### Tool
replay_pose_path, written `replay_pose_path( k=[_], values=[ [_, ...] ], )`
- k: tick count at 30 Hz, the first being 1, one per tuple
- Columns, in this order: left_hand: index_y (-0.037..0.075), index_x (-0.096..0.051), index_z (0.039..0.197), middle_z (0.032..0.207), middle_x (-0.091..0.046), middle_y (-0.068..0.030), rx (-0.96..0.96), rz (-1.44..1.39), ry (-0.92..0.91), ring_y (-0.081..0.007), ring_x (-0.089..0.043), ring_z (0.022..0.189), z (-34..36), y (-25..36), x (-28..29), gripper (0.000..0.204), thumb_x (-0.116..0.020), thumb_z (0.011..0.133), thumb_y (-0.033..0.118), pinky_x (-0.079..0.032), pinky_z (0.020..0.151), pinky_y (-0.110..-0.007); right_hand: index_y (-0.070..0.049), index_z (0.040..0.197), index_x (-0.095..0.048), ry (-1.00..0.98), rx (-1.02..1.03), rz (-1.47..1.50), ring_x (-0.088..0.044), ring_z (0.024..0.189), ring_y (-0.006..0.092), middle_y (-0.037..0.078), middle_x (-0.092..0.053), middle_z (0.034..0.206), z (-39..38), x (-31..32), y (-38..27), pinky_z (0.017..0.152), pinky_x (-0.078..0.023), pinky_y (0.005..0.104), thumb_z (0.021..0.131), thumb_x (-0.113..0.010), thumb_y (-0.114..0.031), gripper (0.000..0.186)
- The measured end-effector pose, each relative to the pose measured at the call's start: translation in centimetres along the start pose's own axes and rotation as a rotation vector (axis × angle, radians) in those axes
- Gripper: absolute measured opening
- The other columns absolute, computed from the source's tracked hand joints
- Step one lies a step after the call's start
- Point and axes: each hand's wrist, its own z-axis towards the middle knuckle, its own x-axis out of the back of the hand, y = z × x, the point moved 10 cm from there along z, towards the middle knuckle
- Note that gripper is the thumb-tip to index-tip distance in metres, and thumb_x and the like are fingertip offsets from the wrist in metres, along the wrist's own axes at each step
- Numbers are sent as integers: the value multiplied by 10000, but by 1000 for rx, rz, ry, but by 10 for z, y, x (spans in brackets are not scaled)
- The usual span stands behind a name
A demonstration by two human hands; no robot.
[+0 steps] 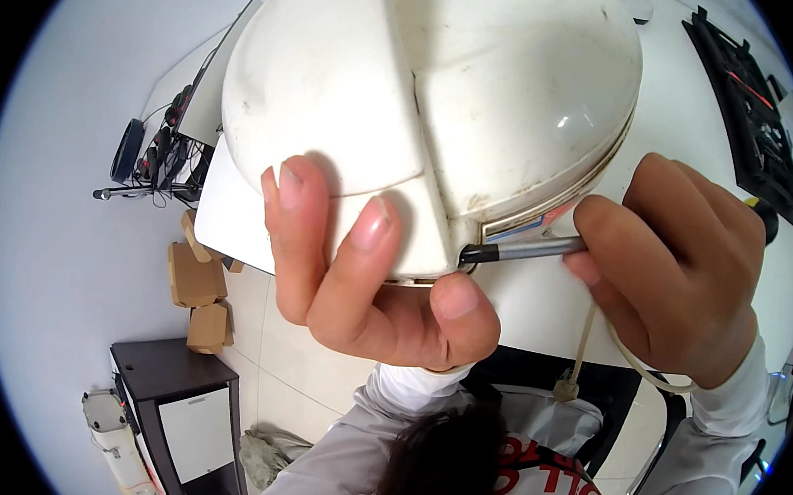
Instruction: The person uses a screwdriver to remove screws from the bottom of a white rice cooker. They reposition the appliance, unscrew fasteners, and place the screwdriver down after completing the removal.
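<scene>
A large white rounded appliance with a domed lid, which looks like a rice cooker [523,101], fills the upper middle, tilted and smudged with brown marks. My left hand [365,309] grips its near edge, fingers over the raised white panel and thumb beside the seam. In my right hand [676,274] is a screwdriver [537,248] with a grey shaft and black tip; part of its handle shows past my knuckles. That tip meets the corner of the panel, close to my left thumb; how deep it sits is hidden.
Under the appliance is a white table [537,324]. An open black tool case [754,124] lies at the far right. A pale cord hangs down with a plug [567,388]. Cardboard boxes [197,276] and a dark cabinet [176,370] stand at the left, below tangled cables [161,156].
</scene>
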Motion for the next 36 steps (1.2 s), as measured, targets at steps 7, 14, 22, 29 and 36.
replay_pose_path(
  k=[7,14,22,29,36],
  values=[
    [80,-380,1250,1317,-350,-199,-145,90,-50,-347,-374,1226,1,8,-3,459,-394,878,350,-361,993,-479,-23,727,-565,111,131,52,-447,433,164,39,-450,583,7,2,0,367,-319,268,696,-689,-411,409],
    [168,-361,1277,1287,-364,-195,-442,342,-88,-372,-392,1203,-3,21,-8,439,-380,898,389,-399,962,-492,-22,736,-582,51,111,44,-515,470,170,62,-552,636,8,-1,3,386,-368,253,659,-707,-423,427],
    [269,-339,1309,1254,-380,-191,-602,518,-106,-401,-413,1176,-9,29,-12,423,-365,920,434,-443,927,-506,-19,737,-590,167,176,-16,-534,488,180,73,-571,637,10,7,-2,404,-382,239,627,-715,-426,440],
    [331,-326,1328,1230,-393,-188,-635,553,-115,-417,-427,1159,-8,32,-12,418,-360,932,462,-468,910,-514,-11,752,-599,69,173,5,-558,522,193,96,-586,645,0,2,3,433,-413,253,630,-711,-425,446],
    [325,-327,1321,1221,-401,-184,-646,551,-85,-408,-427,1163,-10,31,-13,417,-376,929,456,-471,905,-517,-11,742,-595,114,201,-8,-541,506,184,77,-556,611,2,2,2,422,-399,245,638,-703,-431,446]
  ],
)
